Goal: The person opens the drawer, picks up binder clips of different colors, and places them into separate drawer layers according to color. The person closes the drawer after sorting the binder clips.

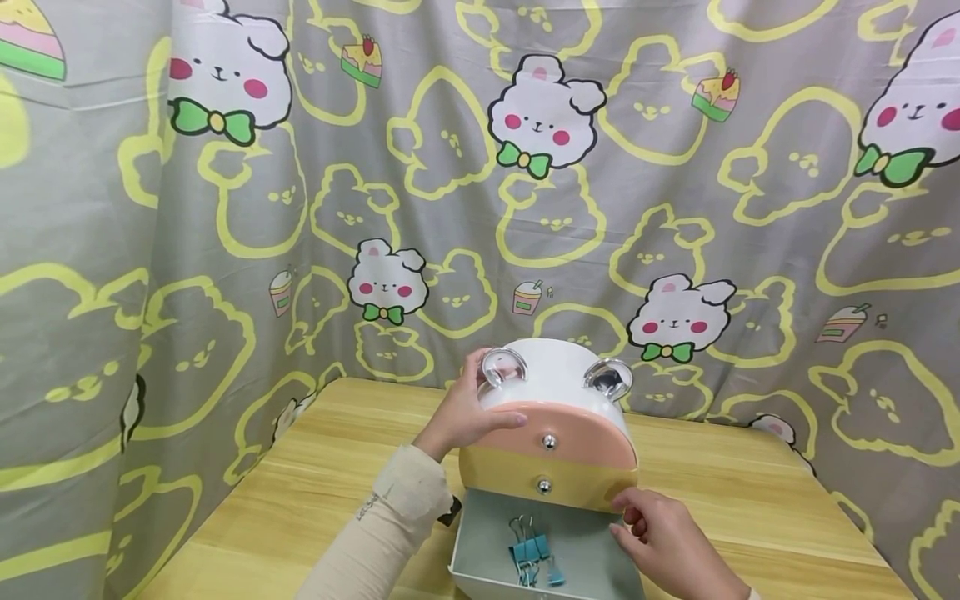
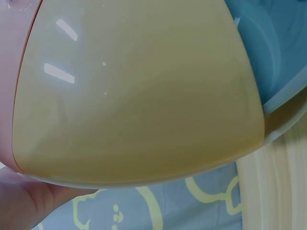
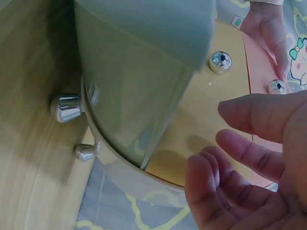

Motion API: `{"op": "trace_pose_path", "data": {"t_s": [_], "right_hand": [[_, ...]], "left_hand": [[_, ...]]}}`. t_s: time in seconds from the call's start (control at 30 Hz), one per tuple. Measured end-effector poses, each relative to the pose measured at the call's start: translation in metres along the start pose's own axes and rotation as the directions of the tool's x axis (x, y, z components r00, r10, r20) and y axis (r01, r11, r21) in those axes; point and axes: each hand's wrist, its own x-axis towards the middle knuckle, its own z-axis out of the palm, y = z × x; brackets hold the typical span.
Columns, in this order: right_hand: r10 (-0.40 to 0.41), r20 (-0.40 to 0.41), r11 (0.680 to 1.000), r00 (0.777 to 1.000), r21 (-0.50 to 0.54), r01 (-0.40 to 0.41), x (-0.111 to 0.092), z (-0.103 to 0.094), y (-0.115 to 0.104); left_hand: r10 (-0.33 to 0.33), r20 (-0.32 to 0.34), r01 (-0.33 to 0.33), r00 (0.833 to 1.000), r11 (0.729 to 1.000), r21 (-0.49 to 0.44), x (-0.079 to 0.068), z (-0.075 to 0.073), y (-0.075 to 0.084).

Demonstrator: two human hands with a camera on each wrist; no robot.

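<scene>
A rounded desktop drawer organizer (image 1: pixel 555 358) stands on the table, with a white shell and two silvery ear-shaped loops on top. My left hand (image 1: pixel 468 412) holds its upper left side, thumb lying across the front of the pink top drawer (image 1: pixel 592 429). Below that, the yellow middle drawer (image 1: pixel 502 471) is closed. The grey-green bottom drawer (image 1: pixel 480 533) is pulled out, and several blue binder clips (image 1: pixel 531 550) lie inside. My right hand (image 1: pixel 667 533) hovers by the open drawer's right side, fingers loosely bent and holding nothing, as the right wrist view (image 3: pixel 254 167) shows.
The organizer rests on a wood-grain table (image 1: pixel 300 467). Silvery feet (image 3: pixel 67 108) support it underneath. A small black object (image 1: pixel 450 510) shows beside the drawer, partly behind the left sleeve. A patterned grey curtain (image 1: pixel 450 208) hangs behind and to the left.
</scene>
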Motion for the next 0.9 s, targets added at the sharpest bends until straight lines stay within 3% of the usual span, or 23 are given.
{"op": "trace_pose_path", "data": {"t_s": [0.17, 0.3, 0.47, 0.57, 0.67, 0.77, 0.9], "right_hand": [[0.045, -0.026, 0.998, 0.999, 0.037, -0.044, 0.0, 0.002, 0.003], [0.076, -0.104, 0.993, 0.992, 0.097, -0.066, -0.002, 0.006, 0.008], [0.107, -0.225, 0.985, 0.968, 0.157, -0.072, -0.008, 0.013, 0.019], [0.148, -0.244, 0.98, 0.959, 0.168, -0.108, -0.01, 0.014, 0.026], [0.192, -0.194, 0.967, 0.962, 0.206, -0.152, -0.013, 0.011, 0.035], [0.186, -0.06, 0.945, 0.981, 0.283, -0.162, -0.015, 0.008, 0.048], [0.031, 0.136, 0.922, 0.99, 0.379, -0.081, -0.017, 0.007, 0.069]], "left_hand": [[0.004, -0.007, -0.004, 1.0, 0.999, -0.032, -0.001, 0.001, -0.004], [0.01, -0.019, -0.011, 1.0, 0.998, -0.056, -0.006, 0.002, -0.01], [0.005, -0.044, -0.009, 0.999, 0.996, -0.086, -0.02, -0.003, -0.026], [0.009, -0.01, -0.01, 1.0, 0.996, -0.09, -0.036, -0.01, -0.04], [0.009, 0.082, -0.004, 0.997, 0.998, -0.059, -0.055, -0.017, -0.056], [0.007, 0.206, -0.007, 0.978, 1.0, -0.002, -0.074, -0.023, -0.072], [0.013, 0.366, -0.048, 0.93, 0.995, 0.085, -0.093, -0.026, -0.084]]}}
